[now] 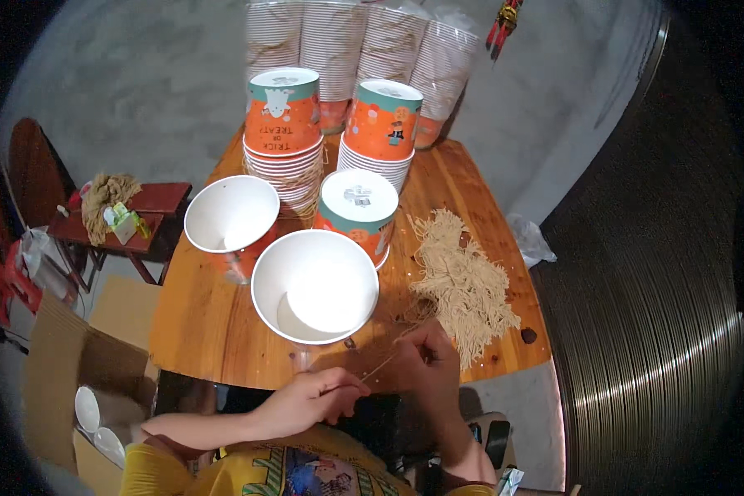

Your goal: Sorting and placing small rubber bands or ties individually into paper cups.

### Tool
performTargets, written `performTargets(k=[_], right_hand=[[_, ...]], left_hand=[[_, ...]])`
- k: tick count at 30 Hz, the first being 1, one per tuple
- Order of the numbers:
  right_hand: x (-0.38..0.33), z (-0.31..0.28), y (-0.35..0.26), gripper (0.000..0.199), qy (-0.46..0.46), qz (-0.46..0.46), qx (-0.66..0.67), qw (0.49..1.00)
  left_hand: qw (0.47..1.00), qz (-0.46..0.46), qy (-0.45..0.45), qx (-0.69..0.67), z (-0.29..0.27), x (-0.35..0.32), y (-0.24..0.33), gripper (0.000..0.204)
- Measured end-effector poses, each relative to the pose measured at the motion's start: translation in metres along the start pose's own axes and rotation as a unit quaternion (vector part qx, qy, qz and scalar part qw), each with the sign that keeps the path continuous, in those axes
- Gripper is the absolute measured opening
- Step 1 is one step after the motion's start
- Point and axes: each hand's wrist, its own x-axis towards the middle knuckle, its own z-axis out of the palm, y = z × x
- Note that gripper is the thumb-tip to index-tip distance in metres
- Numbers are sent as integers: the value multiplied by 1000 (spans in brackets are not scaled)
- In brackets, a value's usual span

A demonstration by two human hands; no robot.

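A thin tan string (381, 366) runs between my two hands at the near edge of the wooden table. My left hand (321, 400) is closed, pinching one end between thumb and fingertips. Higher and to the right, my right hand (428, 361) has its fingers curled round the other part of the string. Just beyond my hands stands a white-lined paper bucket (331, 289), its mouth tilted toward me. A second paper bucket (233, 217) stands to its left. Beside my right hand lies a loose heap of cut tan strings (463, 285).
An upside-down orange and green bucket (359, 202) sits behind the front one. Farther back are two nested bucket stacks (283, 116) and several tall plastic-wrapped stacks (332, 58). A cardboard box (58, 364) holding white buckets is at left, near a red bench (161, 197). A dark ribbed shutter (653, 314) flanks the right.
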Motion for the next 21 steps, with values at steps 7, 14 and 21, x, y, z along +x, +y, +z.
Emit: performTargets(k=[7, 14, 21], right_hand=[[-2, -8, -3, 10, -15, -112, -256, 960], [-16, 19, -28, 18, -154, -77, 132, 976], [-18, 11, -28, 21, -192, 25, 118, 974]], left_hand=[[897, 205, 84, 382, -21, -1, 21, 20], [747, 330, 26, 576, -18, 14, 51, 14], [776, 297, -22, 556, -20, 14, 46, 17]])
